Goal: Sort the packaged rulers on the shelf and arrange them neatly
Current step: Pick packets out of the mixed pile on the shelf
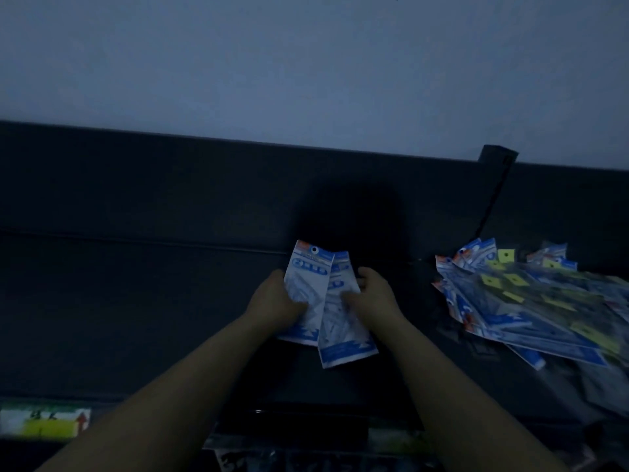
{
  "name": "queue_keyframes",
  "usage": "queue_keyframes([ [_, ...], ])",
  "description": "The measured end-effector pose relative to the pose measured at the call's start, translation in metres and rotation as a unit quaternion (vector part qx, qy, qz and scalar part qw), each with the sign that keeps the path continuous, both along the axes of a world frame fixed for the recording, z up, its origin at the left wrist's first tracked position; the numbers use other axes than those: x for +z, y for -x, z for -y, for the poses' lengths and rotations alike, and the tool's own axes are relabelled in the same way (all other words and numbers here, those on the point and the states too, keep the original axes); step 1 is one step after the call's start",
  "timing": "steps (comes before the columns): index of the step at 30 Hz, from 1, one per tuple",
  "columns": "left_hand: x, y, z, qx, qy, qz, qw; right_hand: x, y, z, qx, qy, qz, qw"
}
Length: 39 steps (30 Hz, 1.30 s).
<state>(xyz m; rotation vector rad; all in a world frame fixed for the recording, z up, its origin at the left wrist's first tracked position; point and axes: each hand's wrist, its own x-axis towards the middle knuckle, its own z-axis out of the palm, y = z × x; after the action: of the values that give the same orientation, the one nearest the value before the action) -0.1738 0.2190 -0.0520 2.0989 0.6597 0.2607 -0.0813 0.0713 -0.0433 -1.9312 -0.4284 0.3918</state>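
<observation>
Two blue-and-white ruler packs are held above the dark shelf (136, 301) at centre. My left hand (272, 301) grips the left pack (308, 277), thumb curled over its front. My right hand (371, 298) grips the right pack (343, 342), which overlaps the left one and hangs a little lower. A loose, untidy pile of ruler packs (531, 301) lies on the shelf to the right, blue-and-white ones mixed with clear ones bearing yellow tags. The light is dim.
A dark back panel (204, 185) rises behind the shelf, with a pale wall above. A black upright post (493, 195) stands behind the pile. A yellow-and-white price label (44, 422) sits on the shelf's front edge at lower left.
</observation>
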Motion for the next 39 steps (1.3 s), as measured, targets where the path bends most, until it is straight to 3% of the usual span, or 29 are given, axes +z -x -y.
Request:
queue_keyframes([
  [5,0.004,-0.005,0.000,-0.022,-0.198,-0.055,0.978,0.007,0.003,0.012,0.075,0.146,0.165,0.973],
  [11,0.019,-0.021,0.036,-0.087,-0.267,0.072,0.957,0.009,-0.011,0.057,0.015,0.243,0.288,0.926],
  [16,0.026,-0.047,0.080,-0.142,-0.287,0.116,0.940,0.020,-0.030,0.115,-0.056,0.250,0.298,0.919],
  [28,0.035,-0.163,0.196,-0.201,-0.161,0.131,0.957,0.035,-0.127,0.269,-0.151,0.323,0.242,0.902],
  [34,0.026,-0.238,0.251,-0.260,-0.169,0.050,0.949,0.024,-0.191,0.316,-0.153,0.334,0.195,0.909],
  [39,0.013,-0.284,0.266,-0.241,-0.219,-0.004,0.946,0.018,-0.222,0.335,-0.135,0.354,0.176,0.909],
])
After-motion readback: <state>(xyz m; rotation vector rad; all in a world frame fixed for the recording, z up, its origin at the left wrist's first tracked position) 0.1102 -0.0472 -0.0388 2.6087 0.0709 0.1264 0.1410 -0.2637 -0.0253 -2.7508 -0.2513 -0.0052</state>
